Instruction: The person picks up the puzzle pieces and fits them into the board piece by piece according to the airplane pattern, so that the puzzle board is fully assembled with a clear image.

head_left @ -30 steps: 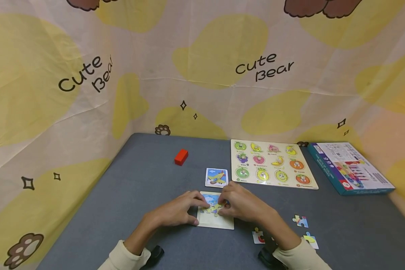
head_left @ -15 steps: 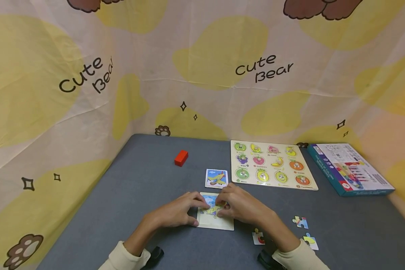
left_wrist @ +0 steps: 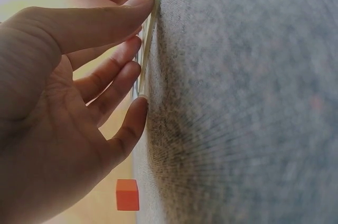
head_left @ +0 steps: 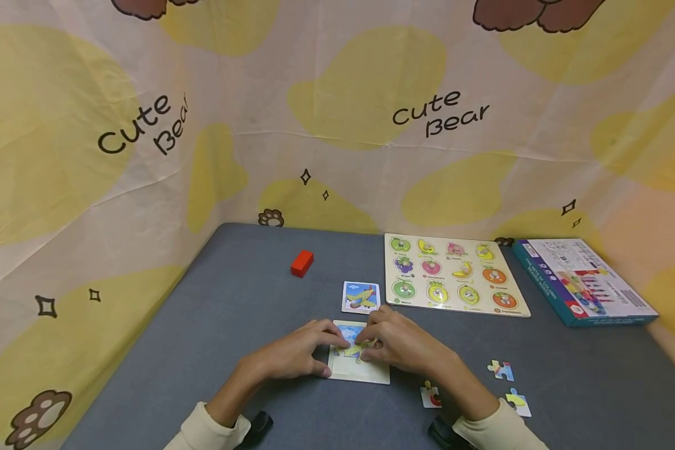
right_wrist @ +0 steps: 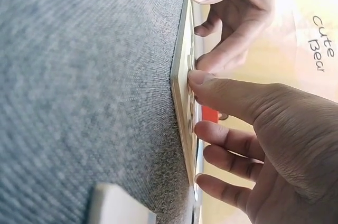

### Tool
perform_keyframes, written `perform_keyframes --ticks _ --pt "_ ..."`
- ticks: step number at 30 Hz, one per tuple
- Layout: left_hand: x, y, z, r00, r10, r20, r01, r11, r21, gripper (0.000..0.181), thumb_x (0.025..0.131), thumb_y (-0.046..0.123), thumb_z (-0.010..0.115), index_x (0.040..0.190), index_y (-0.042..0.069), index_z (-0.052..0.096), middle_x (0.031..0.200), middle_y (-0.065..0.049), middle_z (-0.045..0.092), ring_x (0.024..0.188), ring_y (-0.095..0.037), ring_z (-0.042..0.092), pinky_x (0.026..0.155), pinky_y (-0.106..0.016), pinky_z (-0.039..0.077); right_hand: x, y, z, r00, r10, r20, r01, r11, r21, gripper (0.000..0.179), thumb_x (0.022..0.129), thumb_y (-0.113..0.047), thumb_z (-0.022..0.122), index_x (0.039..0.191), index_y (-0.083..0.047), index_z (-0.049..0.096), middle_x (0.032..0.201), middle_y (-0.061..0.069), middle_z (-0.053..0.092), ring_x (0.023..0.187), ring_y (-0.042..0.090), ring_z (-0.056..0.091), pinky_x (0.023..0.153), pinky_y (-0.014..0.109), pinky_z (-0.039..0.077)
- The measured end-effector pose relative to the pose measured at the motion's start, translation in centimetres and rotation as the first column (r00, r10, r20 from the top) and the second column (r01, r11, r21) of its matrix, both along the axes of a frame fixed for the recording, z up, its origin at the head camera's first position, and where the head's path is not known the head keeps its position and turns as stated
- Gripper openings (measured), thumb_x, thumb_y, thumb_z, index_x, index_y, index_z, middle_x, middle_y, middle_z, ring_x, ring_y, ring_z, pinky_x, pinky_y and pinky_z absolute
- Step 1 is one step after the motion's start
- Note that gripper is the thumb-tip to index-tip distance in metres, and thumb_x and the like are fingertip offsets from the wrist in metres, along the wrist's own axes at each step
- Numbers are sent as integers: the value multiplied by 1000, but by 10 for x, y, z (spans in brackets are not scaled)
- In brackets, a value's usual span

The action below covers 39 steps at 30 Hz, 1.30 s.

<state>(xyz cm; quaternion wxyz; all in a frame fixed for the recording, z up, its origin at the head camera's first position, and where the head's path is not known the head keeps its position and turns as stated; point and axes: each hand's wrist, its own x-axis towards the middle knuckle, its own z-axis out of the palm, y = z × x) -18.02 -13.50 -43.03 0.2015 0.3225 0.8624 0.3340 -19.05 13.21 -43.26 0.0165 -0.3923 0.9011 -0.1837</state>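
A small pale puzzle board (head_left: 362, 374) lies flat on the table, with jigsaw pieces (head_left: 350, 352) of a yellow plane and blue sky in it. My left hand (head_left: 292, 350) holds the board at its left side, thumb at the near corner and index fingertip on the pieces. From the right, my right hand (head_left: 402, 337) pinches a puzzle piece low over the board with thumb and index finger; the fingers mostly hide it. In the right wrist view the thumb tip sits right at the pieces. Beyond the board lies a matching plane picture card (head_left: 361, 297).
Loose puzzle pieces lie at the right: one white and red (head_left: 430, 396), one with blue (head_left: 502, 369), one with yellow (head_left: 519, 403). Farther back are a red block (head_left: 302, 264), a fruit board (head_left: 455, 299) and a teal-edged box (head_left: 613, 294). A printed cloth hangs behind.
My right thumb and index finger have shifted slightly left over the board, closing toward the pieces under the left fingertip. The left hand stays in place.
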Motion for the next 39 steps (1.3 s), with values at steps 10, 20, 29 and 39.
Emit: perform_keyframes --ticks 10,20,29,39 --pt "2 5 3 996 -69 -59 64 995 -74 55 93 7 77 146 19 66 147 8 56 133 -19 47 110 -50 39 -1 0 -1 999 -22 -33 21 1000 -14 28 90 -32 86 111 -13 81 104 -3 71 97 11 58 86 34 52" --pt "7 9 3 989 -140 -55 133 984 -122 66 96 -2 63 155 27 57 161 14 48 141 -17 41 105 -48 35 -3 4 -2 1000 -11 -17 10 999 -38 27 90 -33 86 110 -15 81 102 -4 69 94 10 56 84 31 51" --pt "5 11 3 992 -127 -28 122 983 -138 63 97 1 64 153 28 59 160 17 47 144 -16 40 107 -47 34 0 43 7 976 -107 188 121 990 -68 31 94 -37 81 120 -19 78 113 -8 68 108 15 58 96 45 51" --pt "5 10 1 993 -116 -24 113 987 -113 63 94 0 65 151 26 61 158 17 49 143 -17 40 105 -44 33 20 121 13 933 -283 222 301 952 -55 39 91 -47 81 123 -24 77 118 -13 70 112 16 59 99 46 51"
